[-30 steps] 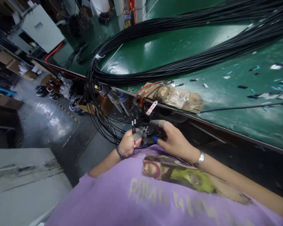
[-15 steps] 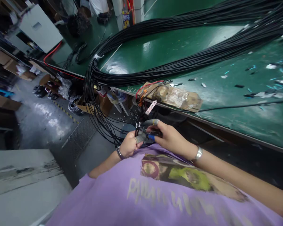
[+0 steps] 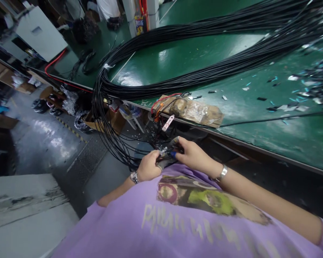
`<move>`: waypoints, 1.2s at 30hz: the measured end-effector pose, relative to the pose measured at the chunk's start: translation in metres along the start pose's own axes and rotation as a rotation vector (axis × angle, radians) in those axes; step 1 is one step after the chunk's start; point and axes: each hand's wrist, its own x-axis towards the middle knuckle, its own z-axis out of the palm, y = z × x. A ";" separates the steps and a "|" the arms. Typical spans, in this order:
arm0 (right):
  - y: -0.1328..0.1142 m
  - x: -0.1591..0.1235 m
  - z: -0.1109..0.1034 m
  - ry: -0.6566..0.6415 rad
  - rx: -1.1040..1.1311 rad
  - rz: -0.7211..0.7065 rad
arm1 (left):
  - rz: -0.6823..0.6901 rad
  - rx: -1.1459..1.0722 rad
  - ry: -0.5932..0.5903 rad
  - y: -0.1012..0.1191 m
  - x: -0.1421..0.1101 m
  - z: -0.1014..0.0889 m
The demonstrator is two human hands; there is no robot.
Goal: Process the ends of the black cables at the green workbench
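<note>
My left hand [image 3: 148, 167] is curled in a fist around thin black cable ends [image 3: 163, 153] just above my purple shirt. Grey finger cots cover some fingertips. My right hand [image 3: 192, 155] pinches the same cable ends from the right, fingers closed, a blue-tipped finger touching them. Both hands meet below the edge of the green table [image 3: 231, 107]. A thick bundle of black cables [image 3: 161, 46] runs across the table and droops over its edge in loops [image 3: 107, 132] toward my hands.
A brown taped cardboard pad with red and orange wires [image 3: 191, 109] lies at the table edge above my hands. Small cut scraps [image 3: 293, 93] litter the table's right side. Boxes and bags [image 3: 70, 104] sit on the grey floor at left. A grey slab [image 3: 24, 208] lies at lower left.
Both hands have closed together: the right hand moved left onto the cable ends. The upright cable tips held by the left hand have tipped down between the fingers. The view shifted slightly.
</note>
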 end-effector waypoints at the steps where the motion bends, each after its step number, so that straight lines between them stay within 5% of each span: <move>1: 0.002 0.001 0.001 -0.018 0.102 0.040 | 0.064 0.076 0.014 0.000 0.000 -0.001; 5: 0.008 0.001 0.004 -0.103 0.451 0.162 | 0.186 0.218 -0.076 -0.002 -0.001 -0.004; 9: 0.006 -0.002 0.000 -0.132 0.598 0.176 | 0.028 -0.020 -0.165 -0.006 0.004 -0.007; 18: -0.004 -0.011 -0.008 -0.016 0.176 -0.417 | -0.475 -0.732 -0.348 -0.016 0.014 -0.021; 28: -0.018 -0.002 0.000 -0.385 0.485 -0.298 | -0.548 -0.827 -0.575 -0.025 0.009 -0.020; 36: -0.022 -0.007 0.002 -0.161 0.308 -0.331 | -0.599 -0.790 -0.571 -0.026 0.009 -0.020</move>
